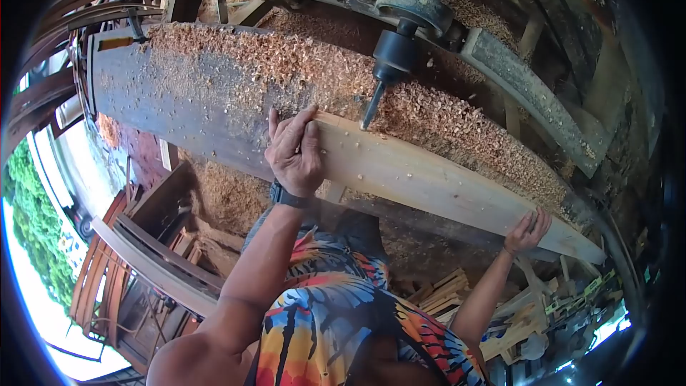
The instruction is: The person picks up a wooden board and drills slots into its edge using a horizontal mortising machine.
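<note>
A long pale wooden board [429, 179] lies across the dark work table [179, 100], with a few shavings on its top. My left hand [296, 154], a dark watch on its wrist, is closed round the board's left end. Farther right, my right hand [527, 231] grips the board's near edge, fingers on top. Above the board's far edge, a drill chuck [396, 53] holds a metal drill bit [372, 107] pointing down. The bit's tip is at the far edge near the left end; whether it touches the wood I cannot tell.
Wood shavings [286, 57] are heaped along the table's far side. Behind it runs a curved timber rail [529, 89]. Curved wooden pieces [107, 264] stand at the left, and stacked offcuts [443, 293] lie low on the right.
</note>
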{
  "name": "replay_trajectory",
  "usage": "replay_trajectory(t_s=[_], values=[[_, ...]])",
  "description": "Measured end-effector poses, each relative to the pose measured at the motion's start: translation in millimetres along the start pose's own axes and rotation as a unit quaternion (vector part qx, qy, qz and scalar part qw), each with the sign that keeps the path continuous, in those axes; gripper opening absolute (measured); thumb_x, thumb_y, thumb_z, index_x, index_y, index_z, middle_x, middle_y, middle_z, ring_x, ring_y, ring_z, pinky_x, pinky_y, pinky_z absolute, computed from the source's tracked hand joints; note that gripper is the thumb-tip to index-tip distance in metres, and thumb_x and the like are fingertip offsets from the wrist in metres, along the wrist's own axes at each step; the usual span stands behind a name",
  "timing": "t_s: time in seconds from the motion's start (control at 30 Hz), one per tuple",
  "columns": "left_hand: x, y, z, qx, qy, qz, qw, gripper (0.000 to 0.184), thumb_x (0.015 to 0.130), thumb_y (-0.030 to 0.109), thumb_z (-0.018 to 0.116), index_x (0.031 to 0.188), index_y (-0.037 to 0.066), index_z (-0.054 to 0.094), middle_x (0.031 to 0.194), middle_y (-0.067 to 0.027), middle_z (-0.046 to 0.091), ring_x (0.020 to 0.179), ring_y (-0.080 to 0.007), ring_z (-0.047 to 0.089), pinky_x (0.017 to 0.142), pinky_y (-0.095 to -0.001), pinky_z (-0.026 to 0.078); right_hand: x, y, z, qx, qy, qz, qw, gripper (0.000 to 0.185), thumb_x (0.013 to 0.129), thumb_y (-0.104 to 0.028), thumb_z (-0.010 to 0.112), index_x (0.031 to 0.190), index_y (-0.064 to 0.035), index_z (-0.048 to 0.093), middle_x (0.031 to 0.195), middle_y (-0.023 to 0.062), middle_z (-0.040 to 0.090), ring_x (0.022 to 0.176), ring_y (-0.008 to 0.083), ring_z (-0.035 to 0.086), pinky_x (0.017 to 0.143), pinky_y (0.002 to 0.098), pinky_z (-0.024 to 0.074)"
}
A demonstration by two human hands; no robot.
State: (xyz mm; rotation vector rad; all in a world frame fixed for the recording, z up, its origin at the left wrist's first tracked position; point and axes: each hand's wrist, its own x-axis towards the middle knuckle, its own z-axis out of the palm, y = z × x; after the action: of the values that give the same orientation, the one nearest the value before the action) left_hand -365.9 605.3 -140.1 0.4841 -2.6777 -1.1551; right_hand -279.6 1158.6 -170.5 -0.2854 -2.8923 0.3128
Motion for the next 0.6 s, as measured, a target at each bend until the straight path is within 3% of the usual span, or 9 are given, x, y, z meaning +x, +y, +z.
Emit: replay_trajectory(t_s=[0.6], values=[[18,5,7,-0.001,0.0,0.017,1.0,0.023,0.1,0.006,0.065,0.119,0.003,0.078,0.108,-0.0111,0.081,0.103,-0.0252,0.076,0.127,-0.0545,0.03,9,-3,1,0.009,0.003,-0.013,1.0,0.034,0.103,-0.022,0.063,0.123,0.0041,0.071,0.129,0.0214,0.068,0.131,0.0427,0.057,0.117,0.0553,0.0397]])
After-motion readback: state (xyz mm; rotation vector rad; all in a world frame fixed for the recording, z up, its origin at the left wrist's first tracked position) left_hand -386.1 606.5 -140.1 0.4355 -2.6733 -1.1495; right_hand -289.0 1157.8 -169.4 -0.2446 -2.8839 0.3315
